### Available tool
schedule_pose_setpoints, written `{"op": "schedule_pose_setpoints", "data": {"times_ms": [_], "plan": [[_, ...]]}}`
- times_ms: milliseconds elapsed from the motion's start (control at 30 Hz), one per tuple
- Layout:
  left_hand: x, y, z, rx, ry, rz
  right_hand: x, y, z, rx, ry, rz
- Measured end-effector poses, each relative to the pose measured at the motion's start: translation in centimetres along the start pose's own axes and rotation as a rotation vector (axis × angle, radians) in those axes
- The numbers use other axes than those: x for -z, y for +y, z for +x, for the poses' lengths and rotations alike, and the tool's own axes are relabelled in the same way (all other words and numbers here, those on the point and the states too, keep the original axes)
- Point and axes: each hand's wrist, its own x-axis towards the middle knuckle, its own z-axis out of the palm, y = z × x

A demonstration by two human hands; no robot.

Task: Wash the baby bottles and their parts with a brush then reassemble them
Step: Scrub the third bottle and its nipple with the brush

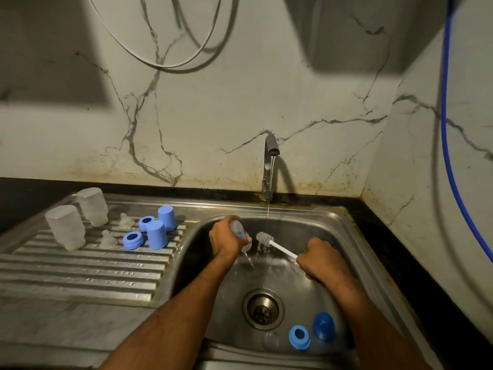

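- Far left on the ribbed steel drainboard [80, 265], two frosted bottles [66, 227] stand mouth-down, with two clear soft teats [108, 239], two blue rings [132, 239] and two smooth blue caps [156, 234] just beside them.
- Over the steel sink [344, 231], the left hand [226, 239] is wrapped round a clear bottle [239, 231], its long axis tilted and its mouth pointing down-right, water spilling out.
- The right hand [321, 260] is fisted on the white brush [274, 243] handle; the grey bristle head points up-left toward the bottle, under the tap's [270, 161] thin stream.
- Near the drain: a clear teat, a blue ring, a rounded blue cap.
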Motion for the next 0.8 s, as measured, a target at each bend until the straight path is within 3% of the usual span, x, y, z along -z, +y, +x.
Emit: {"op": "schedule_pose_setpoints", "data": {"times_ms": [233,633,800], "plan": [[2.3,1.0,-0.9,-0.023,-0.101,-0.007,-0.3,-0.9,-1.8,0.021,0.026,0.029],[11.7,3.0,-3.2,-0.107,-0.047,-0.052,0.6,-4.8,-6.7,0.112,0.080,0.072],[16.2,2.5,-3.9,-0.164,0.060,-0.066,0.6,-6.6,-9.0,0.179,0.088,0.092]]}}
